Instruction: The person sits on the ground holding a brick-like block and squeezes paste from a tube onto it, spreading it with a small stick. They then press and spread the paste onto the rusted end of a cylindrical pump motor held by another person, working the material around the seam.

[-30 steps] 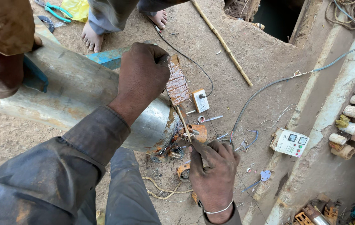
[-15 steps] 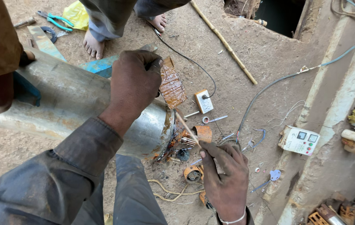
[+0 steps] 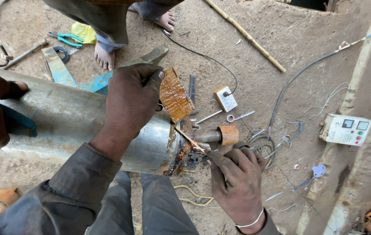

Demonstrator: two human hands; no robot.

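A dusty dirt floor [image 3: 281, 56] carries a long steel cylinder [image 3: 76, 126]. The left hand [image 3: 131, 102] lies palm-down on the cylinder's rusty end, fingers curled against an orange-brown sheet [image 3: 176, 95]. The right hand [image 3: 237, 178] pinches a thin stick [image 3: 189, 138] there. The cylinder's end face is hard to make out.

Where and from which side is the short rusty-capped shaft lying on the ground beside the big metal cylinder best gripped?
Probably by the bare grey stem of the rusty-capped shaft, pinched from above: it lies flat on the dirt, the wide orange cap on its right end gives a stop, and the right hand sits just below it. The left hand rests on the metal cylinder.
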